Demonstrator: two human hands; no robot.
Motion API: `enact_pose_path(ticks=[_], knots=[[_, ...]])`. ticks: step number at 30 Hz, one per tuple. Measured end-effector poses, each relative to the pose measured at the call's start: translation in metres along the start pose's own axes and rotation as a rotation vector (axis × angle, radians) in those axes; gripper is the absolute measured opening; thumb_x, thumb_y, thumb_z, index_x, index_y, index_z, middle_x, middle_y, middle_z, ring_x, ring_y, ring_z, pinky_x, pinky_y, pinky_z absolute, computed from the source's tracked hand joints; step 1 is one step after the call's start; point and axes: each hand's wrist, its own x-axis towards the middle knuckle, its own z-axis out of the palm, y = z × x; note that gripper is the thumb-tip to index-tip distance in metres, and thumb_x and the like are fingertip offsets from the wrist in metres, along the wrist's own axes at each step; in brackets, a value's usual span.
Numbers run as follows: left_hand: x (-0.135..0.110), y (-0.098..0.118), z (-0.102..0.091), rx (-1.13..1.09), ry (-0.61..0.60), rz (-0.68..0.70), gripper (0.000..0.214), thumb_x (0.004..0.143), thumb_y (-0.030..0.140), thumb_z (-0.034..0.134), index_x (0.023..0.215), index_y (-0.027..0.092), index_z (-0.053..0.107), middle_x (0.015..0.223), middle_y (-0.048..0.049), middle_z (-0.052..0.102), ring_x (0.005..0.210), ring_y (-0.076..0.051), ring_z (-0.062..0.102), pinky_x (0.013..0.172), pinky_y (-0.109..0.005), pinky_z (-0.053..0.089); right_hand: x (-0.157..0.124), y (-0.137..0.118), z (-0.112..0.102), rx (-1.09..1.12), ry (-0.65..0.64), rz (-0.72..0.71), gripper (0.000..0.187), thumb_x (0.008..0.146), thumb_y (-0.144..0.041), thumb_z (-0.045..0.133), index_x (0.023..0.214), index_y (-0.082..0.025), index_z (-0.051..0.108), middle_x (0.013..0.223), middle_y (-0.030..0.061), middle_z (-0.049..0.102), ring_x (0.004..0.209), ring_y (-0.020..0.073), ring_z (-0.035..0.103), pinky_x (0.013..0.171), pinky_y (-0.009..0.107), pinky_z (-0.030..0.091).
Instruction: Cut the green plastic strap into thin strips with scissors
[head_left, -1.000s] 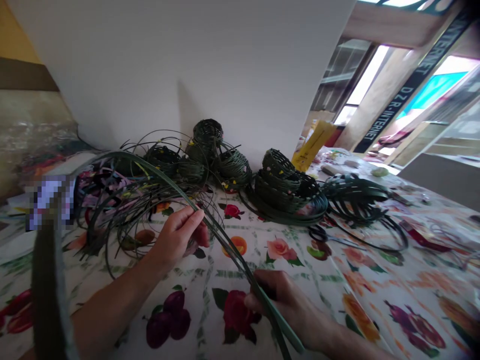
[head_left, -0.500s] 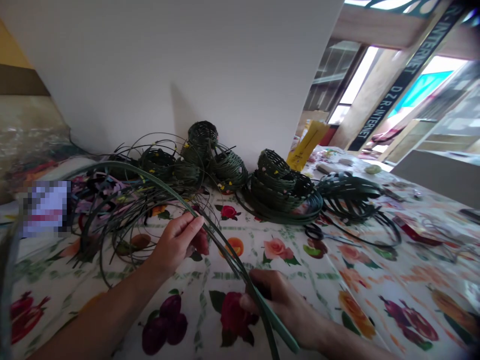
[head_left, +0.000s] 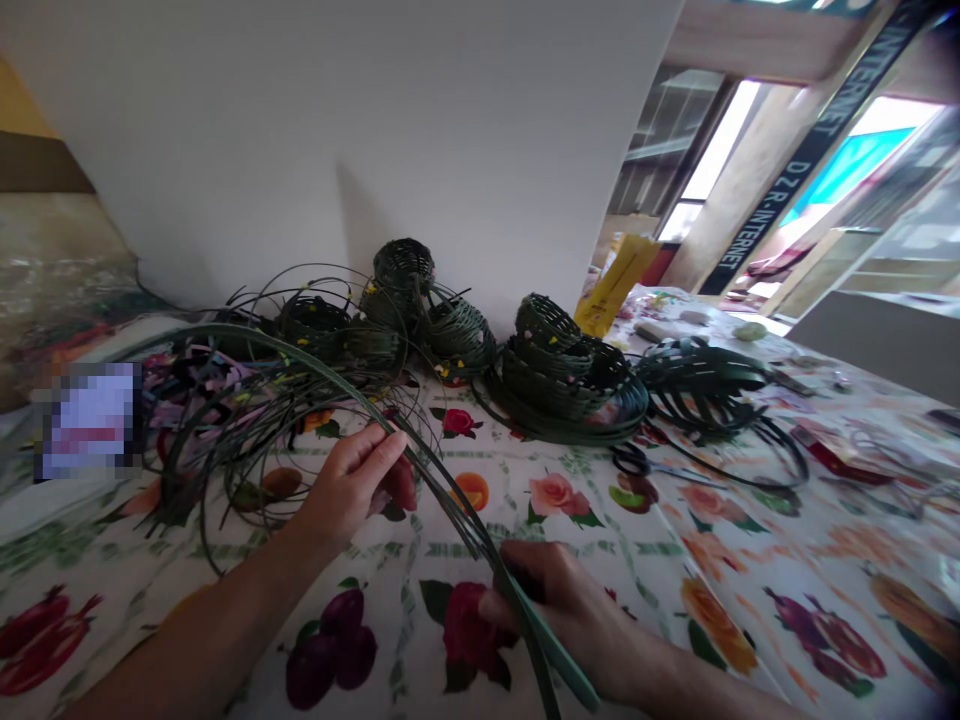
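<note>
A bundle of long, dark green flat strips [head_left: 469,515] arcs from the left side of the table down to the lower middle. My left hand [head_left: 371,468] is closed around the bundle, thumb on top. Lower down and to the right, my right hand [head_left: 559,600] is closed on the same strips near their lighter green end, its fingers partly hidden behind them. Small woven green baskets, among them a dark one [head_left: 403,262] and a stacked group [head_left: 551,370], stand beyond my hands against the wall. Loose thin strands [head_left: 255,440] lie tangled left of my left hand.
Scissors [head_left: 634,460] lie right of the stacked baskets, beside a looped bundle of green strips [head_left: 701,380]. A yellow packet [head_left: 619,285] stands farther back. A red box [head_left: 836,450] lies at the right. The tablecloth [head_left: 420,640] has fruit and flower prints. A white wall rises behind.
The view has shifted slightly. Both hands keep their places on the strips, with no clear movement between them.
</note>
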Motion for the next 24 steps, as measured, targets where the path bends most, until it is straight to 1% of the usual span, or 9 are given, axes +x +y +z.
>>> enact_pose_path(ticks=[5,8,11,15,19,24], knots=[[0.000,0.005,-0.001,-0.009,0.008,-0.048,0.031,0.082,0.042,0.061,0.065,0.017,0.053,0.054,-0.0031,0.064,0.047,-0.015,0.061,0.042,-0.022,0.042,-0.001,0.000,-0.001,-0.016,-0.001,-0.025,0.036,0.085,-0.044,0.063,0.067,-0.017,0.048,0.061,-0.0057,0.043,0.059,0.0096,0.035,0.050,0.021,0.029],[0.002,0.014,-0.004,-0.067,0.065,-0.022,0.027,0.080,0.042,0.062,0.070,0.018,0.052,0.055,-0.0009,0.064,0.046,-0.015,0.060,0.039,-0.022,0.041,-0.001,0.000,-0.002,-0.042,0.002,-0.024,0.039,0.087,-0.048,0.062,0.067,-0.017,0.047,0.062,-0.0058,0.042,0.059,0.0098,0.035,0.050,0.022,0.029],[0.004,0.018,-0.006,-0.066,0.081,0.004,0.029,0.078,0.039,0.065,0.066,0.019,0.048,0.052,0.0012,0.062,0.043,-0.013,0.058,0.037,-0.020,0.040,0.000,-0.001,-0.002,-0.049,-0.006,-0.021,0.040,0.088,-0.049,0.059,0.068,-0.017,0.046,0.063,-0.0055,0.042,0.060,0.0099,0.035,0.051,0.022,0.029],[0.006,0.010,-0.006,-0.040,0.030,-0.026,0.032,0.081,0.041,0.064,0.064,0.018,0.047,0.054,0.0004,0.062,0.042,-0.013,0.057,0.034,-0.019,0.036,0.001,0.000,-0.002,-0.097,0.023,-0.023,0.040,0.086,-0.050,0.060,0.069,-0.018,0.046,0.064,-0.0058,0.040,0.060,0.0103,0.034,0.051,0.023,0.028],[0.007,-0.001,-0.007,-0.048,0.026,-0.062,0.032,0.082,0.042,0.063,0.066,0.018,0.048,0.055,-0.0002,0.063,0.044,-0.012,0.058,0.035,-0.018,0.034,0.001,0.002,-0.002,-0.062,0.005,-0.027,0.039,0.087,-0.050,0.059,0.070,-0.018,0.047,0.064,-0.0056,0.041,0.061,0.0106,0.034,0.052,0.023,0.028],[0.006,0.000,-0.006,-0.035,0.047,-0.063,0.033,0.080,0.042,0.064,0.064,0.018,0.048,0.053,0.0002,0.061,0.043,-0.012,0.057,0.037,-0.019,0.037,0.000,0.000,-0.002,0.004,-0.035,-0.015,0.037,0.086,-0.049,0.058,0.069,-0.019,0.047,0.064,-0.0046,0.041,0.060,0.0116,0.037,0.052,0.024,0.028]])
